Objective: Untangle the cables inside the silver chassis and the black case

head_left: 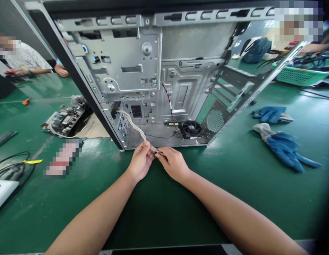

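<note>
Head view, hands [140, 161] adjacent, pinching cable [137, 129]

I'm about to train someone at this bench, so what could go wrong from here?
A hard pull by the left hand and right hand might strain the twisted cable where it meets the case wall. Bare fingers close to the case's lower metal edge could get scraped; the blue gloves lie off to the side. If swung inward, the cable might knock the fan on the case floor.
</note>
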A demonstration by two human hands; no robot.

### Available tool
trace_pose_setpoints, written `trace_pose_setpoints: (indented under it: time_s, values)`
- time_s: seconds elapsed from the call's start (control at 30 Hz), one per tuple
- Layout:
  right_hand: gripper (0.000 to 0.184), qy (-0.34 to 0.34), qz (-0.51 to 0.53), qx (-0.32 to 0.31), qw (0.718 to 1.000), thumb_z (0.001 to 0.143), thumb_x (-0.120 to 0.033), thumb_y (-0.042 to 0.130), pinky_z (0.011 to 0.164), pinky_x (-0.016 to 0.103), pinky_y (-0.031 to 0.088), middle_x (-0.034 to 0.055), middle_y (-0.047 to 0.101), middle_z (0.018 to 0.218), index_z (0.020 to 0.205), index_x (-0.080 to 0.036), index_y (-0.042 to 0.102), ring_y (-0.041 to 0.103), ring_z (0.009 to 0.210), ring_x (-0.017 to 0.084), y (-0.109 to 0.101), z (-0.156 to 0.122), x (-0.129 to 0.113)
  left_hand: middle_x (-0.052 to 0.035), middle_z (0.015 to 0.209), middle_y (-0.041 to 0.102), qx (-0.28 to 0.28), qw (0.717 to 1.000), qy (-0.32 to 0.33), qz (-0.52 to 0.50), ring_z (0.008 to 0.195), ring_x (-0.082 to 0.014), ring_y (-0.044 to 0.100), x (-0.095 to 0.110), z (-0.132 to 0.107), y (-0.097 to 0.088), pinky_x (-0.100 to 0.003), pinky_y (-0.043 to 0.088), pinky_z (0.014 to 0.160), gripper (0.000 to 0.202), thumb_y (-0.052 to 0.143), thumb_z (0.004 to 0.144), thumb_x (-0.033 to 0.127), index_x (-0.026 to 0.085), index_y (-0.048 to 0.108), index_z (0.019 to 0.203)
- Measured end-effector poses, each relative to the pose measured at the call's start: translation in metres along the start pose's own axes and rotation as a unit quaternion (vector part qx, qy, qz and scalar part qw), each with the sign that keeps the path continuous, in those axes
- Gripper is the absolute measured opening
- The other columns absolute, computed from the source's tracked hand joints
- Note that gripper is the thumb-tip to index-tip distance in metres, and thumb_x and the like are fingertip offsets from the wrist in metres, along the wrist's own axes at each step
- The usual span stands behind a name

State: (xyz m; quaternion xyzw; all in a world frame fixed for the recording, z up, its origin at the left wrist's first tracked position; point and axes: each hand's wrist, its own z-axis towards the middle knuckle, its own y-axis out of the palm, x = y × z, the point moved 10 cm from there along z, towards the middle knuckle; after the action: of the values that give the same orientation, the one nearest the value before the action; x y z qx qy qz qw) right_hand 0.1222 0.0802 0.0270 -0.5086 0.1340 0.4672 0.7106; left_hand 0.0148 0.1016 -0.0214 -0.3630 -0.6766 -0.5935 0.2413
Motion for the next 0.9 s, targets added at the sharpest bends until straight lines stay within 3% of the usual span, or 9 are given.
trace_pose_setpoints:
  time_s: [0.23,0.53,0.9]
  values:
    - [0.015,0.009,-0.006,-0.012,1.000,0.094,-0.025,0.048,0.071,0.030,0.046,0.0088,0.068,0.085,0.091,-0.019,0.061,0.063,0.078,0.020,0.002,0.001,0.001,0.0058,0.055,0.042,-0.001,1.000,-0.005,0.001,0.054,-0.0064,0.042,0.001,0.000,0.001,-0.021,0.042,0.059,0.030,0.077,0.075,0.034,0.015,0.055,0.067]
    - [0.016,0.068,0.094,-0.039,0.993,0.093,-0.026,0.049,0.062,0.026,0.040,0.0010,0.059,0.070,0.082,-0.019,0.059,0.052,0.063,0.014,0.007,0.005,0.013,0.0050,0.057,0.042,-0.004,1.000,0.001,0.008,0.056,-0.0073,0.042,0.001,0.000,0.000,-0.021,0.040,0.061,0.030,0.074,0.078,0.038,0.016,0.055,0.071]
    - [0.018,0.131,0.171,-0.066,0.974,0.091,-0.029,0.048,0.058,0.024,0.038,-0.0026,0.050,0.064,0.077,-0.019,0.055,0.046,0.059,0.013,0.013,0.003,0.021,0.0064,0.057,0.040,-0.014,1.000,-0.005,0.024,0.051,-0.0064,0.038,0.001,-0.002,0.002,-0.021,0.039,0.058,0.031,0.071,0.080,0.043,0.017,0.053,0.076]
